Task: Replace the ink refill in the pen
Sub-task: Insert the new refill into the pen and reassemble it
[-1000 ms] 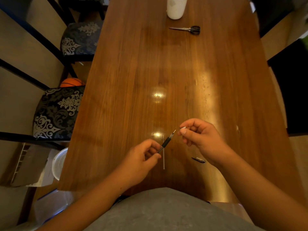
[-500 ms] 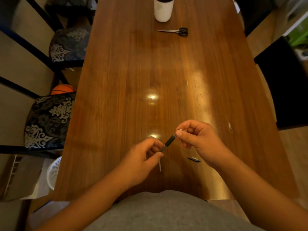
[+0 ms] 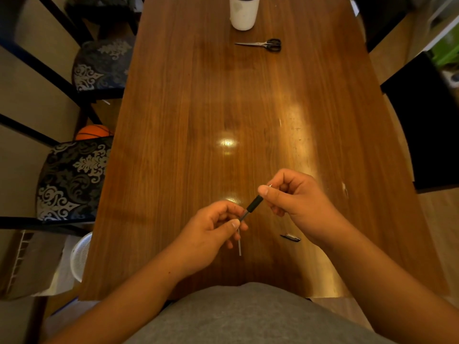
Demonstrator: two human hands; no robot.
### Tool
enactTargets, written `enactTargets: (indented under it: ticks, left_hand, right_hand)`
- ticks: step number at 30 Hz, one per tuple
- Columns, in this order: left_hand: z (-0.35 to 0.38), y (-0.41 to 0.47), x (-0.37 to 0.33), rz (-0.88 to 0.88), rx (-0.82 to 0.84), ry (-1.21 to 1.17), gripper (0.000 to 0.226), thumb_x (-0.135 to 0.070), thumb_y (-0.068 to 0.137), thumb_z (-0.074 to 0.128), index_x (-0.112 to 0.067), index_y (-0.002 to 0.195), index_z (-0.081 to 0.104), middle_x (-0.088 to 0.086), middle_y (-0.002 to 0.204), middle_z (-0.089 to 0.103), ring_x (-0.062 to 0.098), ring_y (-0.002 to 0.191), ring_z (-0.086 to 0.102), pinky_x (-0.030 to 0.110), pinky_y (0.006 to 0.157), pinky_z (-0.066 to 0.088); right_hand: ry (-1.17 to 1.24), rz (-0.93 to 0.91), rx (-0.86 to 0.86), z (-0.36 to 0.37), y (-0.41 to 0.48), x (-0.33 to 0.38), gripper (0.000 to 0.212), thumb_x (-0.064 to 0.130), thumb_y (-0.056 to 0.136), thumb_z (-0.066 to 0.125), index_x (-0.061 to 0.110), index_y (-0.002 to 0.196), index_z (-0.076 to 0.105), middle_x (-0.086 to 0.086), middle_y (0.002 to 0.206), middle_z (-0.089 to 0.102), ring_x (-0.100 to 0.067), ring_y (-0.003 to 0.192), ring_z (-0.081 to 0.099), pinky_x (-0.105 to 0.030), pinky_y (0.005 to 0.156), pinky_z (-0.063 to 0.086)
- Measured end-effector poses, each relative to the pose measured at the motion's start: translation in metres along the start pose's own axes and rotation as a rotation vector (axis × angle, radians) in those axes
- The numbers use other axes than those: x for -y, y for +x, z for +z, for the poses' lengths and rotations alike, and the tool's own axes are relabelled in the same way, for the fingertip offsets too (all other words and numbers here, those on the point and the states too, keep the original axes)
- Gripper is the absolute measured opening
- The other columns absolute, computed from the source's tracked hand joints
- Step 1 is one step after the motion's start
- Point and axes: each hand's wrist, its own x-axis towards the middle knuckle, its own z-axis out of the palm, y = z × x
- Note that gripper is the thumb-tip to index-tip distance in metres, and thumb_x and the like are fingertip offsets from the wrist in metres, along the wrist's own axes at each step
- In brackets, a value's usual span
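I hold a dark pen (image 3: 253, 204) slanted between both hands above the near end of the wooden table (image 3: 248, 108). My left hand (image 3: 211, 234) pinches the pen's lower end. My right hand (image 3: 295, 197) grips its upper end, where a small silver tip (image 3: 270, 185) shows past my thumb. A thin pale refill (image 3: 240, 245) lies on the table just below my left fingers. The black pen cap with a clip (image 3: 290, 237) rests on the table under my right wrist.
Black-handled scissors (image 3: 263, 44) and a white cup (image 3: 243, 12) sit at the far end of the table. Two patterned chairs (image 3: 72, 180) stand along the left side, with an orange ball (image 3: 93, 132) and a white basket (image 3: 80, 256) on the floor.
My right hand has closed in on the pen's upper end, so the gap between hand and pen is gone. The view shifted slightly.
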Motion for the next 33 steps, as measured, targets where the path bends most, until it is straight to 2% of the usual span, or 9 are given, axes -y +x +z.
enactTargets:
  ticks: [5, 8, 10, 14, 18, 20, 27, 33]
  left_hand:
    - [-0.0009, 0.0019, -0.0008, -0.046, 0.025, -0.085, 0.024, -0.016, 0.09, 0.05, -0.029, 0.099, 0.068, -0.003, 0.088, 0.072, 0.008, 0.072, 0.064, 0.02, 0.059, 0.052]
    - [-0.0027, 0.0022, -0.0005, -0.047, 0.032, -0.08, 0.025, -0.008, 0.095, 0.048, -0.022, 0.104, 0.067, -0.003, 0.088, 0.072, 0.009, 0.072, 0.064, 0.021, 0.059, 0.052]
    - [-0.0038, 0.0019, -0.0008, -0.038, 0.024, -0.062, 0.024, -0.006, 0.096, 0.05, -0.022, 0.104, 0.066, -0.003, 0.089, 0.072, 0.009, 0.073, 0.065, 0.022, 0.06, 0.053]
    - [-0.004, 0.0022, -0.0002, -0.029, 0.006, -0.045, 0.024, -0.004, 0.094, 0.053, -0.022, 0.103, 0.065, -0.004, 0.09, 0.073, 0.008, 0.075, 0.066, 0.021, 0.062, 0.054]
    - [-0.0023, 0.0032, -0.0001, -0.05, 0.003, -0.041, 0.024, -0.003, 0.096, 0.048, -0.019, 0.104, 0.065, -0.005, 0.087, 0.073, 0.008, 0.073, 0.065, 0.022, 0.06, 0.054]
    - [-0.0022, 0.0032, -0.0003, -0.054, 0.005, -0.038, 0.025, -0.003, 0.097, 0.046, -0.019, 0.104, 0.065, -0.005, 0.086, 0.073, 0.008, 0.072, 0.065, 0.021, 0.06, 0.053]
    - [-0.0042, 0.0009, -0.0006, -0.037, 0.013, 0.003, 0.022, -0.008, 0.094, 0.053, -0.024, 0.104, 0.065, -0.004, 0.093, 0.074, 0.009, 0.077, 0.067, 0.022, 0.065, 0.055]
    - [-0.0008, 0.0013, -0.0028, -0.061, 0.004, 0.01, 0.026, -0.004, 0.098, 0.045, -0.019, 0.105, 0.065, -0.003, 0.088, 0.072, 0.009, 0.074, 0.066, 0.023, 0.063, 0.053]
  right_hand:
    - [-0.007, 0.013, 0.026, -0.0004, -0.001, 0.0028, 0.022, 0.032, 0.074, 0.07, 0.016, 0.09, 0.071, 0.004, 0.062, 0.061, -0.008, 0.053, 0.054, -0.019, 0.049, 0.043]
    - [-0.023, 0.008, 0.004, -0.0014, -0.0016, 0.0034, 0.021, 0.026, 0.079, 0.066, 0.012, 0.093, 0.072, 0.003, 0.064, 0.066, -0.008, 0.054, 0.056, -0.019, 0.05, 0.044]
    - [-0.029, 0.006, -0.011, -0.0006, -0.0017, 0.0034, 0.019, 0.024, 0.079, 0.067, 0.007, 0.088, 0.071, 0.002, 0.063, 0.066, -0.009, 0.053, 0.055, -0.02, 0.05, 0.044]
    - [-0.036, -0.003, -0.059, 0.0018, -0.001, 0.0028, 0.03, 0.027, 0.074, 0.07, -0.002, 0.08, 0.065, -0.007, 0.059, 0.058, -0.011, 0.051, 0.052, -0.021, 0.048, 0.043]
    - [-0.012, 0.017, -0.042, 0.0015, -0.0011, 0.0019, 0.026, 0.03, 0.073, 0.07, 0.01, 0.09, 0.071, 0.001, 0.063, 0.062, -0.01, 0.053, 0.054, -0.021, 0.049, 0.043]
    - [-0.01, 0.016, -0.031, -0.001, -0.0016, 0.0013, 0.028, 0.029, 0.074, 0.068, 0.011, 0.095, 0.072, 0.003, 0.064, 0.066, -0.01, 0.055, 0.056, -0.02, 0.05, 0.044]
    - [-0.046, -0.011, -0.056, -0.0008, -0.0026, 0.0008, 0.025, 0.028, 0.075, 0.07, 0.003, 0.078, 0.067, -0.002, 0.058, 0.062, -0.01, 0.051, 0.054, -0.019, 0.048, 0.045]
    - [-0.037, 0.005, -0.056, -0.0002, -0.0054, 0.0008, 0.026, 0.031, 0.072, 0.07, 0.011, 0.088, 0.072, 0.004, 0.062, 0.064, -0.009, 0.054, 0.056, -0.019, 0.049, 0.045]
